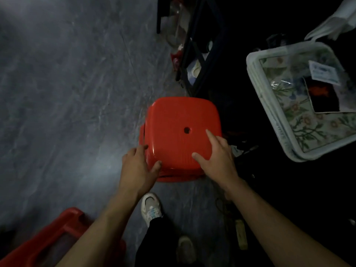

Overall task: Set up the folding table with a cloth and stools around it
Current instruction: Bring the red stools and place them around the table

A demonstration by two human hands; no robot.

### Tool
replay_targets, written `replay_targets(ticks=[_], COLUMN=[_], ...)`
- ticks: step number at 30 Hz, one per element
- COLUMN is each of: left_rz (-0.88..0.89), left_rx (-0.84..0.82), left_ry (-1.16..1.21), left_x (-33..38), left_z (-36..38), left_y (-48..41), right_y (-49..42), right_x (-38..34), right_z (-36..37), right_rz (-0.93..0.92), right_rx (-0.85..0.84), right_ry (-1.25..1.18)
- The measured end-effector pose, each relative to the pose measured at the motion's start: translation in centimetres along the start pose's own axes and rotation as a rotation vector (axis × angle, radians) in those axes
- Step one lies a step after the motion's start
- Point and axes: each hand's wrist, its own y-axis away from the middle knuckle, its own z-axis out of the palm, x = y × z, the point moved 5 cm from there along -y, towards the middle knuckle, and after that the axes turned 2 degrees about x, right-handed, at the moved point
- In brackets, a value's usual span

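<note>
- Honestly, not much of the setup can be counted as done yet: no unfolded table and no spread cloth are to be seen anywhere in view.
- A red square plastic stool (pixel 173 120), with a small hole in the middle of its seat, is stood on the grey marbled floor (pixel 67 93), right at the floor's right edge where the dark clutter starts. More red rims are seen poking out underneath, so it's probably the top of a stack.
- The seat's near left corner is held by the left hand (pixel 137 166), thumb on top and fingers wrapped round the side. The right hand (pixel 217 157) is laid flat on the near right part of the seat, fingers spread wide, nothing gripped.
- Another red plastic piece (pixel 57 234) is seen by the floor's near left corner. It's likely a stool set apart, though that can't be told for sure.
- A clear bag with flowered fabric inside (pixel 300 116) is lying well apart on the right. It's possibly the cloth, not yet unpacked.
- A dark metal frame (pixel 200 54) is stood beyond the stool. Whether it's the folding table can't be told.
- Pretty much everything is left: stools to be separated, table opened, cloth laid, stools placed round it.
</note>
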Motion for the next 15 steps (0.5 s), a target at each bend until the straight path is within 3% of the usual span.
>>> replay_targets(ticks=[6,15], left_rz=[0.011,-0.109], left_rx=[-0.087,-0.134], left_ry=[-0.025,0.001], left_x=[1.2,1.2], left_z=[1.5,5.2], left_y=[-5.6,-11.3], right_y=[-4.6,-10.3], right_x=[1.6,3.7], right_z=[1.6,2.3], right_rz=[0.148,0.195], right_rx=[-0.097,-0.137], right_ry=[0.093,-0.036])
